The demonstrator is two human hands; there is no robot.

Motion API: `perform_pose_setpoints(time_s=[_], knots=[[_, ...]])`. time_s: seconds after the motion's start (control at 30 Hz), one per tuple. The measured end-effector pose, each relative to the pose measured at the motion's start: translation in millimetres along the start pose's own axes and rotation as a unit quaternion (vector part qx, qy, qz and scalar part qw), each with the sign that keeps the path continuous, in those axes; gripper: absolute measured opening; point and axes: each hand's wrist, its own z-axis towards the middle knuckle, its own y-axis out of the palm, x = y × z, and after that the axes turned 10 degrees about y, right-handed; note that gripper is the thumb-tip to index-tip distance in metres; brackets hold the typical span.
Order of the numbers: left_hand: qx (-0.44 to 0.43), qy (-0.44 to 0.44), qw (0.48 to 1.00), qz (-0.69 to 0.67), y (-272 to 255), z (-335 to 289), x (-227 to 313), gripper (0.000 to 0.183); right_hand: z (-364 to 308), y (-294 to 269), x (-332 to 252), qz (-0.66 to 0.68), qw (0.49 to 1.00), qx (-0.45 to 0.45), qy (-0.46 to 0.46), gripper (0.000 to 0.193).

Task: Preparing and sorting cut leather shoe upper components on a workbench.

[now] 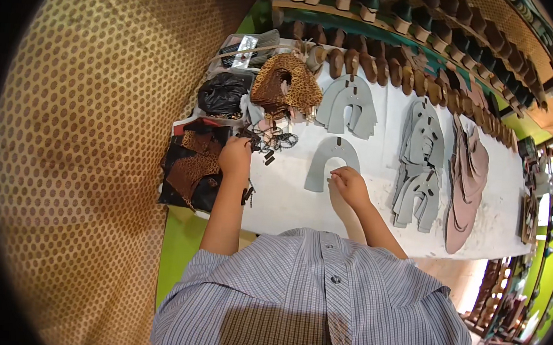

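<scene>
Crowding L hand (pixel 234 157) are blk bag (pixel 223 94), leopard-print pcs (pixel 192 174), dk strands (pixel 285 139).

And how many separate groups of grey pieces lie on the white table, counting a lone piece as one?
3: the lone piece by the right hand, the overlapping group beyond it, and the long pile farther right. Pieces underneath others may be hidden.

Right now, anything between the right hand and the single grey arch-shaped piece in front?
Nothing visible. The right hand is at the right leg of the grey arch-shaped piece, overlapping its lower end in this view; I can't tell whether they touch.
</scene>
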Motion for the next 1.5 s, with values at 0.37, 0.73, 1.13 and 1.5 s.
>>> perform_pose_setpoints(time_s=[0.37,0.73,1.13,1.5], knots=[[-0.446,-0.095,0.653,-0.605,50.1,-35.9,116.6,0.014,1.4,3.2,14.0,0.439,0.862,-0.146,0.206,0.025],[-0.394,-0.064,0.744,-0.536,74.1,-5.4,139.4,0.022,38.9,-24.4,41.7,0.379,0.873,-0.083,0.296,0.018],[-0.17,0.245,0.948,-0.111,94.4,37.6,153.8,0.04,61.1,-23.8,34.8,-0.115,0.983,0.052,0.131,0.014],[-0.42,0.224,0.837,-0.271,110.6,67.3,155.5,0.038,58.1,-25.1,48.7,-0.123,0.988,0.091,-0.035,0.012]])
